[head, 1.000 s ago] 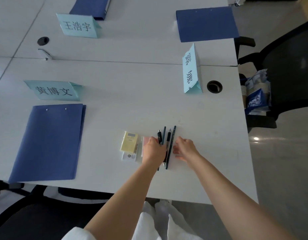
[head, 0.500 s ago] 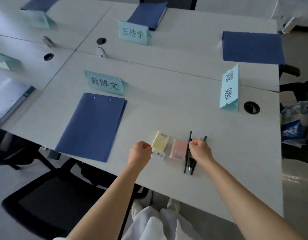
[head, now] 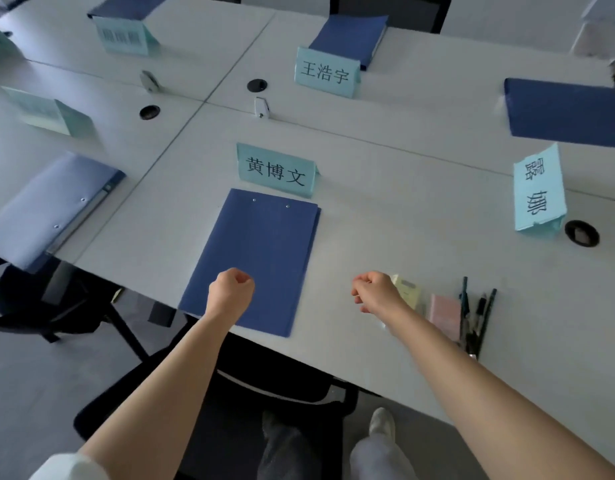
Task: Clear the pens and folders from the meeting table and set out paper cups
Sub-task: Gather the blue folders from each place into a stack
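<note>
A blue folder (head: pixel 261 244) lies flat near the table's front edge, below a teal name card (head: pixel 276 170). My left hand (head: pixel 231 289) hovers over the folder's near end, fingers curled into a fist, holding nothing. My right hand (head: pixel 377 293) is to the right of the folder, fingers loosely curled and empty. Several dark pens (head: pixel 474 313) lie side by side further right, beside a pink pad (head: pixel 444 311) and a yellow pad (head: pixel 408 289). More blue folders lie at far right (head: pixel 565 112), far centre (head: pixel 349 36) and left (head: pixel 46 209).
The white table (head: pixel 403 216) carries further name cards (head: pixel 538 188) (head: pixel 327 72) and round cable holes (head: pixel 581 233) (head: pixel 257 85). A black chair (head: pixel 209 400) stands tucked under the front edge by my legs. No paper cups are in view.
The view has swung left. My right hand has let go of the pens and moved left; my left hand has moved from the pads to above the blue folder.
</note>
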Demonstrator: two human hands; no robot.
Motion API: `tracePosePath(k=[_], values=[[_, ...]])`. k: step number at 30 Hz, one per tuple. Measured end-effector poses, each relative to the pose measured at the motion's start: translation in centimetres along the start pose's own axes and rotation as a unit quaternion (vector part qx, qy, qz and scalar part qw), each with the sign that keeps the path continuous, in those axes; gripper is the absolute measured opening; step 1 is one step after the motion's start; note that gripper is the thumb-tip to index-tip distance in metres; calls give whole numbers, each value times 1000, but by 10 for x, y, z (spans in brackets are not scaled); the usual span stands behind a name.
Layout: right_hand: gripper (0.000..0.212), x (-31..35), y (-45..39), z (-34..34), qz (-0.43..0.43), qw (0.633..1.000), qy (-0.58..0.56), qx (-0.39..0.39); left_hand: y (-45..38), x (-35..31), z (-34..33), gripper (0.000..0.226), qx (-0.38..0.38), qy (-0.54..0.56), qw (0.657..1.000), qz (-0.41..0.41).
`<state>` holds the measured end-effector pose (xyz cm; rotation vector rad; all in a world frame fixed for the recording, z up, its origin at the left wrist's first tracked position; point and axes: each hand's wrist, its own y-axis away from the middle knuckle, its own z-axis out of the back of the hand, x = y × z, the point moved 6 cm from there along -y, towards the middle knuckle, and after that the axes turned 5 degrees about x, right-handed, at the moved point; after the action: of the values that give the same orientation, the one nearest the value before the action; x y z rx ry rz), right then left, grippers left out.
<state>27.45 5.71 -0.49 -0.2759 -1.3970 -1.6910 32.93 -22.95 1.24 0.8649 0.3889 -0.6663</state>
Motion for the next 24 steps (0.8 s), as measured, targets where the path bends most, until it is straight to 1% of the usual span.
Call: tracePosePath(k=[2, 5, 6, 9, 11, 14, 16, 21, 24], values=[[16, 7, -4, -25, -26, 999, -30, 0, -24, 5, 23, 21, 7, -24, 1000, -16], [24, 14, -4, -68, -67, 995, -77, -9, -54, 17, 56, 16, 16, -73, 997, -34], [26, 15, -5, -79, -83, 992, -96, -10, -64, 23, 65, 17, 16, -74, 996, -39], [24, 10, -6, -104, -118, 984, -134, -20, -83, 39, 82, 29, 5, -95, 995, -41], [22, 4, -5, -114, -139, 977, -158, -35, -93, 52, 85, 39, 15, -105, 994, -26], [17, -4, -6, -126, -166, 962, -214, -45, -97, 66, 78, 48, 69, -91, 993, 7], [16, -4, -6, -133, -178, 956, -230, -45, -96, 69, 73, 45, 97, -72, 992, 22], [9, -1, -6, -137, -173, 963, -202, -53, -95, 75, 69, 34, 116, -7, 992, 39], [8, -8, -3, -140, -177, 964, -197, -39, -90, 85, 67, 29, 132, 67, 987, 58]])
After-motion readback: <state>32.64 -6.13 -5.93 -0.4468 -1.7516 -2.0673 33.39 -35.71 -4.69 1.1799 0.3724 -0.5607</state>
